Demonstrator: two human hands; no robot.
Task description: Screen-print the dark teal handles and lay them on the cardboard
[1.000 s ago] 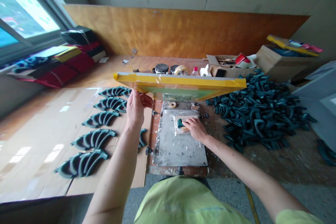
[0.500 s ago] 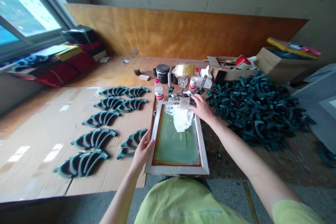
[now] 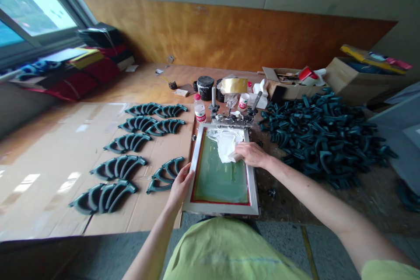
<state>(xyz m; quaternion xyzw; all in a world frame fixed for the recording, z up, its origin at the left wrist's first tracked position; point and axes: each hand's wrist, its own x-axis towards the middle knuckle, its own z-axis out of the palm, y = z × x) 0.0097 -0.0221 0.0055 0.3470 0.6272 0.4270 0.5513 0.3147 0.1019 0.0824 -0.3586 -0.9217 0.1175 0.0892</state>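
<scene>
A silk-screen frame [image 3: 220, 209] with an aluminium rim lies flat, hinged at its far end, and its green mesh [image 3: 218, 179] has a red border. My left hand [image 3: 180, 184] grips the frame's near left side. My right hand [image 3: 252, 155] sits over the upper mesh, holding a small pale scraper [image 3: 236, 156] against a white smear of paste [image 3: 226, 144]. The paste lies near the far rim. The plate below the frame is hidden.
Rows of dark teal curved rubber pieces [image 3: 118, 167] lie on cardboard [image 3: 65, 192] to my left. A heap of them [image 3: 321, 140] lies to my right. A plastic bottle [image 3: 200, 108], a black jar [image 3: 205, 87] and the hinge clamps [image 3: 232, 119] stand beyond the frame.
The frame has come down from tilted up to flat, covering the metal plate. My right hand has moved from the plate onto the paste, and my left hand now holds the frame's near side.
</scene>
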